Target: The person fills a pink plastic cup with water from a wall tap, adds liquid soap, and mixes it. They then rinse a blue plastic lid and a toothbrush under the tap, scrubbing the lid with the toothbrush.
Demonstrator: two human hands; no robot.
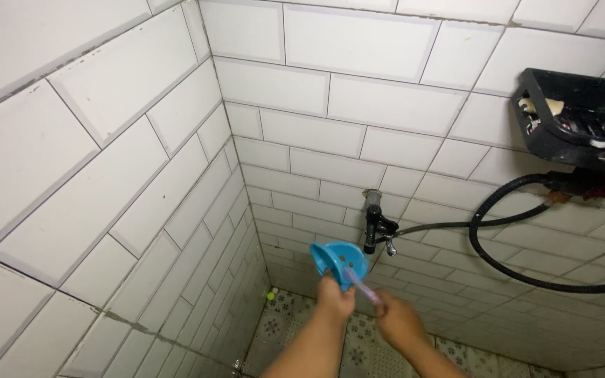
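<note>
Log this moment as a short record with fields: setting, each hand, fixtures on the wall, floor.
setting: corner of white-tiled walls, seen from above
left hand: holds up a small blue plastic funnel-shaped holder with holes in it
right hand: grips a thin pale purple stick whose upper end reaches the holder; what kind of stick is too blurred to tell
tap: black wall tap just behind the holder
hose: black flexible hose looping from the tap
shelf: black wall rack at upper right
floor: patterned tiles, small yellow-green ball in the corner

Wall tap (374, 225), black hose (512, 231), shelf (582, 119)
</note>
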